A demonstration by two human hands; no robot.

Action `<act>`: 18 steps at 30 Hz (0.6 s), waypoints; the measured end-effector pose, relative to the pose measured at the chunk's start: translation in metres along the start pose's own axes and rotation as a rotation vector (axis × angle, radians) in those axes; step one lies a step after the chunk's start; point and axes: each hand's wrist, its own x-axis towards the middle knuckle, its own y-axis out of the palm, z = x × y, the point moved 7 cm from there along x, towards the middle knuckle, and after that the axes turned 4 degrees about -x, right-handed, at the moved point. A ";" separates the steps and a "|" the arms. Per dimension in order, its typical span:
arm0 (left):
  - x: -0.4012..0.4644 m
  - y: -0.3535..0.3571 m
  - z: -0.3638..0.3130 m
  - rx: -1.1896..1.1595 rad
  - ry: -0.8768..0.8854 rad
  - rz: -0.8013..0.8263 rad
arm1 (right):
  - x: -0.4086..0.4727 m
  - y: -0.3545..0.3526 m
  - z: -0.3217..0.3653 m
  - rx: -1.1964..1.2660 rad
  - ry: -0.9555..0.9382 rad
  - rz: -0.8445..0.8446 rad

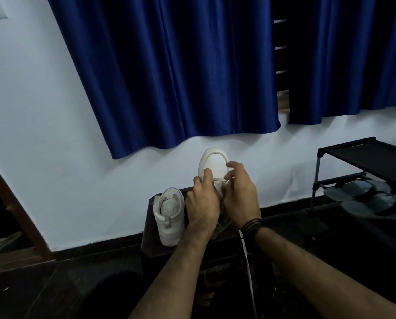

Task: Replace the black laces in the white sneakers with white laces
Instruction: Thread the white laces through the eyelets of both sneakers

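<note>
Against the blue curtain (pixel 169 72), on a dark stool (pixel 151 240), the raised sneaker (pixel 213 163) is being threaded: left hand (pixel 202 203) clenching its side, right hand (pixel 239 194) pinching the white lace (pixel 247 261) at the lowest eyelets, probably needing the next crossing pulled through.

One white sneaker (pixel 214 165) is tilted toe-up above the far edge of a small dark table (pixel 151 238), its lace area hidden behind the hands. The second white sneaker (pixel 169 215) stands upright on the table just left of it, heel toward the camera. A white lace (pixel 247 261) trails down from under the raised shoe toward the floor.
</note>
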 end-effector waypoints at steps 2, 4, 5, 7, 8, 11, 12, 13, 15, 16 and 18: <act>0.002 0.000 0.002 0.011 -0.029 0.000 | 0.001 0.006 -0.013 0.169 0.197 0.047; 0.004 0.000 0.005 0.010 -0.052 -0.012 | 0.001 0.012 -0.024 0.255 0.333 0.154; 0.005 0.000 0.007 0.012 -0.060 -0.025 | 0.002 0.013 -0.026 0.252 0.352 0.214; 0.006 -0.001 0.010 0.006 -0.074 -0.055 | 0.005 0.012 -0.023 0.171 0.297 0.300; 0.007 0.000 0.011 -0.005 -0.078 -0.065 | 0.007 0.011 -0.019 0.126 0.249 0.325; 0.009 0.002 0.011 -0.007 -0.077 -0.054 | 0.010 0.010 -0.011 0.045 0.194 0.394; 0.009 0.003 0.010 0.000 -0.078 -0.045 | 0.010 0.010 -0.011 0.024 0.197 0.415; 0.009 0.004 0.010 0.005 -0.080 -0.042 | 0.011 0.010 -0.011 0.000 0.199 0.429; 0.009 0.005 0.008 0.003 -0.076 -0.041 | 0.013 0.008 -0.010 -0.043 0.189 0.435; 0.009 0.006 0.007 0.001 -0.068 -0.041 | 0.014 0.008 -0.009 -0.067 0.176 0.432; 0.008 0.008 0.006 -0.013 -0.056 -0.039 | 0.015 0.008 -0.004 -0.095 0.149 0.451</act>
